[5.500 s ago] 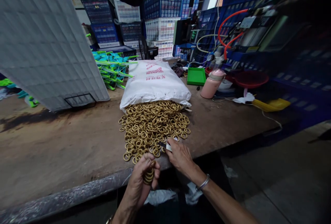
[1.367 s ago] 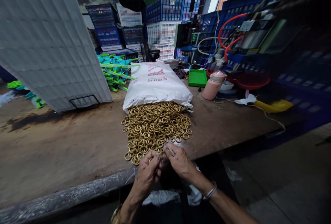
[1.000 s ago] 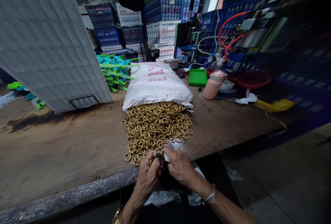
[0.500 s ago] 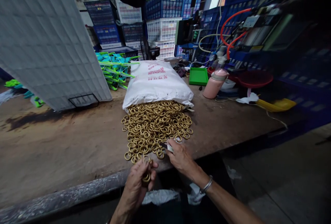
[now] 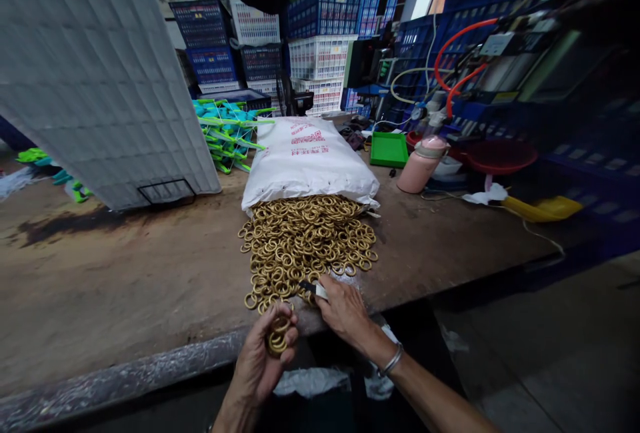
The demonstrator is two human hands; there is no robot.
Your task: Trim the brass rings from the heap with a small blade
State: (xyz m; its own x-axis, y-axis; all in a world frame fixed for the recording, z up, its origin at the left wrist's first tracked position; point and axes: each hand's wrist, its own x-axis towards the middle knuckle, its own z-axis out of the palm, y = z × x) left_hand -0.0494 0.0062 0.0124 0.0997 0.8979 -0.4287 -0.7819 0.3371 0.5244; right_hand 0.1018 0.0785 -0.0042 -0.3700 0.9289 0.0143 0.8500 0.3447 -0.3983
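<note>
My left hand (image 5: 267,350), at the table's front edge, has its fingers curled round several gold-coloured rings (image 5: 278,338) that show between thumb and fingers. To its right, my right hand (image 5: 345,306) grips a small knife-like tool (image 5: 316,290) with a dark, narrow tip and a white body. That tip points left, over the near edge of a heap of gold-coloured rings (image 5: 305,233). The heap spreads out from the mouth of a white sack (image 5: 310,160) with red print, lying flat on the table.
A tall pale ribbed panel (image 5: 110,86) stands on the wooden table (image 5: 125,300) at left. Green and turquoise pieces (image 5: 227,130) lie behind it. Rightward are a green tray (image 5: 389,149), a pink bottle (image 5: 423,166), a red dish (image 5: 500,155) and a yellow scoop (image 5: 545,208). Stacked crates (image 5: 320,60) fill the back.
My right hand has shifted slightly, and its tool now points further left over the rings. My left hand has turned, showing more of the rings in it. The view has swung slightly left.
</note>
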